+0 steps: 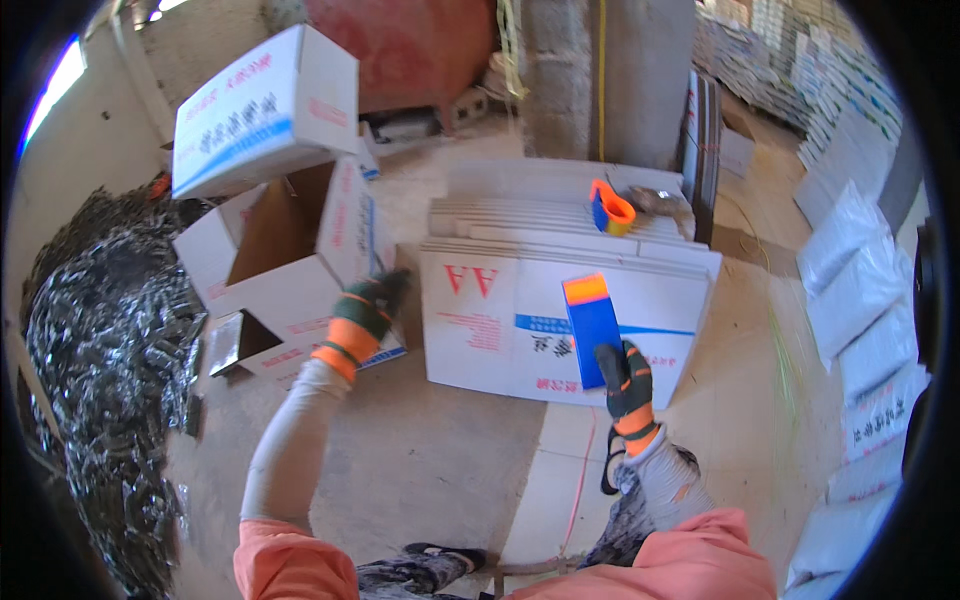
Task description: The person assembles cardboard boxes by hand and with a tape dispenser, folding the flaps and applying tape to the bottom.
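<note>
Our right grip (630, 385) is clamped around a blue, orange-ended block (588, 330), held before a stack of flattened white cartons (470, 350). Our left grip (366, 310) is beside an open carton (272, 298); we cannot tell whether it closes on anything. An orange-and-blue ring (613, 214) tops the stack.

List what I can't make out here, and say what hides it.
Head view: whether the left hand touches the open box; the glove is dark and blurred.
Head view: part of the blue block, covered by the right hand.
Head view: the upper box's inside, hidden by its outer faces.
Head view: the lowest white bags, cut off by the picture's dark rim.
</note>
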### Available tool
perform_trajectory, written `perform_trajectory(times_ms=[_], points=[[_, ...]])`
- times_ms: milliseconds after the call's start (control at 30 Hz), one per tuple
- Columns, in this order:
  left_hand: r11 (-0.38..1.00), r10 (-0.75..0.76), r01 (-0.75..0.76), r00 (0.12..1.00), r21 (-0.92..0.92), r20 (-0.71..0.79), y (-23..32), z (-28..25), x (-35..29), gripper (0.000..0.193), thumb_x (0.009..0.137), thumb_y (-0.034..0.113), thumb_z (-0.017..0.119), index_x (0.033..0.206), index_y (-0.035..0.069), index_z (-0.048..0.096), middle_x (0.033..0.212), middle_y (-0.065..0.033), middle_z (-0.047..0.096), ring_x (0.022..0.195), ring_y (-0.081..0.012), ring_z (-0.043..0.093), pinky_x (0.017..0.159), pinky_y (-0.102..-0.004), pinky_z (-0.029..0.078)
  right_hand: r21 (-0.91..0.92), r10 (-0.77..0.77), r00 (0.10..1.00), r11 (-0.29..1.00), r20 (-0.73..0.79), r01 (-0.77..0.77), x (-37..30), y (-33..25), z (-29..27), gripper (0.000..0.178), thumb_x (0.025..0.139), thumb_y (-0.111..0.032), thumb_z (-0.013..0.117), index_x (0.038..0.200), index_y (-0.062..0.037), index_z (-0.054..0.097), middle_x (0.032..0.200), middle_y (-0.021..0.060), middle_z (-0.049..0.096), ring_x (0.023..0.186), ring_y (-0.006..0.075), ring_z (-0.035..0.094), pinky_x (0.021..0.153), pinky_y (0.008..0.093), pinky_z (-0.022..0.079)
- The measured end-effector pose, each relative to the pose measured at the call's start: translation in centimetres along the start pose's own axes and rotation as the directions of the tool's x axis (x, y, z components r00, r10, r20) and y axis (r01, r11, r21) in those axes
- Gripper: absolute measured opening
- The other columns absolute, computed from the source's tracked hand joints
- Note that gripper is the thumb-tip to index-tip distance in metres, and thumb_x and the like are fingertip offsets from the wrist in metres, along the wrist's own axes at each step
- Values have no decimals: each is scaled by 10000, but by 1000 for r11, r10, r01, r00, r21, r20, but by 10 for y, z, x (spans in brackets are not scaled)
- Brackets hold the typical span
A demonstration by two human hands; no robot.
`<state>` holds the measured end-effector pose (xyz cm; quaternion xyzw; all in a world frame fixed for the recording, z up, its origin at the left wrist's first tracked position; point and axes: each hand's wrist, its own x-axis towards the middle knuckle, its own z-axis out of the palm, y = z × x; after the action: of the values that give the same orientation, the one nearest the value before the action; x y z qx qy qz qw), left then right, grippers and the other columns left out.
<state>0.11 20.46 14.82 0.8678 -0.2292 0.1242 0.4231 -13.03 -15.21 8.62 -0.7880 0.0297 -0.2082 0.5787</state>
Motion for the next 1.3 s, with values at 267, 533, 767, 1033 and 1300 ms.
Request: perform_trajectory(times_ms=[267,533,767,1033,1300], points=[[765,-1,-215,942,607,334,-97,280,92,584,809,374,588,1320,160,401,1337,-138,423,1199,-313,431,973,-438,364,374,315,949,879,16,-298,-10,41,-17,220,870,-236,607,897,-18,620,749,57,616,681,124,536,617,275,432],[437,-157,-334,886,835,437,-115,357,114,452,761,411,583,1110,124,610,1279,-111,488,1230,-272,400,1083,-474,192,307,291,953,903,81,-301,3,37,-37,274,868,-273,611,943,-9,606,753,81,621,669,137,549,603,282,441],[786,94,-253,951,565,295,-99,345,86,649,733,424,655,1292,170,447,1344,-109,422,1236,-301,387,1035,-476,266,597,442,885,672,150,-437,-16,35,-27,278,885,-254,600,1015,-9,596,855,10,620,739,68,517,651,231,436],[664,-256,-107,897,740,359,-82,354,147,756,782,418,589,1416,176,256,1464,-85,270,1354,-251,238,1102,-450,149,520,438,893,742,100,-422,-19,30,-20,229,904,-186,544,1008,13,588,890,59,639,777,93,573,703,241,471],[693,-345,-77,837,717,424,-41,330,152,612,701,475,673,1226,194,529,1157,-131,588,1047,-311,554,890,-404,438,446,355,935,837,1,-319,-3,43,-37,227,874,-224,612,957,-13,605,790,34,626,684,92,520,628,249,423]])
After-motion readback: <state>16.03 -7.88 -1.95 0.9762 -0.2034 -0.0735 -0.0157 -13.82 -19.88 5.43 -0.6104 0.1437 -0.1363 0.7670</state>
